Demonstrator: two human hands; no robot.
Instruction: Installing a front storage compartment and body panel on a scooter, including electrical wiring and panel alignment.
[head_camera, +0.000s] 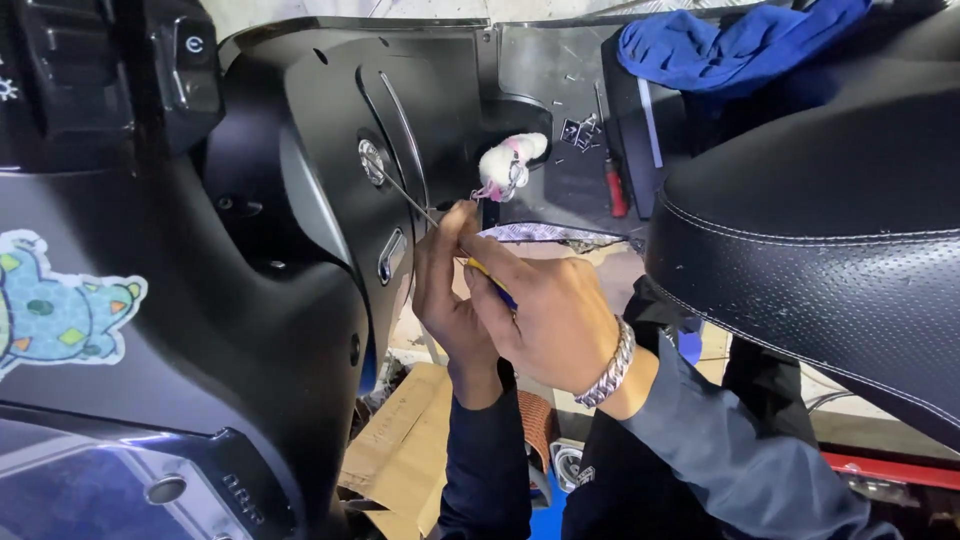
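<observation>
Crowding the keyhole (372, 160): fluffy keychain (510, 160), black seat (820, 230), blue cloth (735, 45)

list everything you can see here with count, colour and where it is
scooter panel: 1, black, left and centre
keyhole: 1, silver, on the panel
screwdriver: 1, thin metal shaft, yellow-blue handle, tip at the keyhole
fluffy charm: 1, white and pink, hanging right of the keyhole
seat: 1, black, right
cloth: 1, blue, top right
sticker: 1, teal cartoon, left edge
cardboard: 1, brown, floor below
bracelet: 1, silver, right wrist
left hand: on the screwdriver, behind the right
right hand: gripping the screwdriver handle
</observation>
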